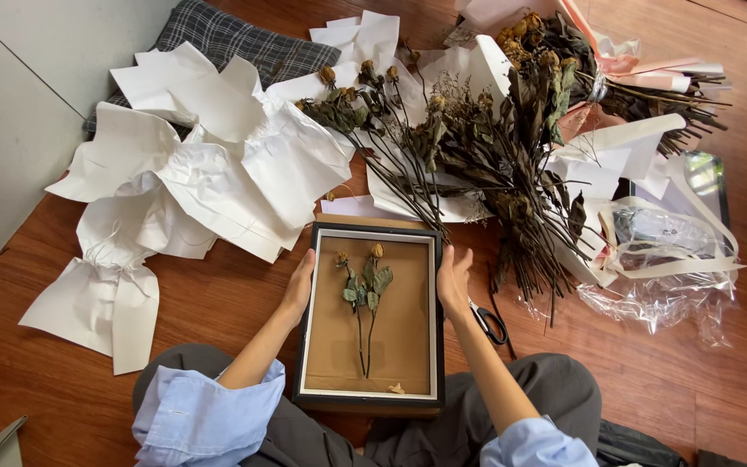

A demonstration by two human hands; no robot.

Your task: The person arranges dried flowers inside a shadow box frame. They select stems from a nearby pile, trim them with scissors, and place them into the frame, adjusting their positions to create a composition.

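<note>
Black shadow-box frame (pixel 371 402) with two dried roses (pixel 365 285) inside, left hand (pixel 298 287) and right hand (pixel 453 281) flat-fingered against its sides.

This is looking like a room in a home, with someone sitting on a polished wooden floor (pixel 719 380) beside a pale wall (pixel 10 130). A checked cushion (pixel 226 39) is lying at the far side, and crumpled white wrapping paper (pixel 209 173) and dried flowers (pixel 477 147) are spreading across the boards.

wooden floor (pixel 719 380) | white paper (pixel 209 173), dried flowers (pixel 469 147), scissors (pixel 488 320), frame (pixel 370 316), checked cushion (pixel 226 39)
</note>
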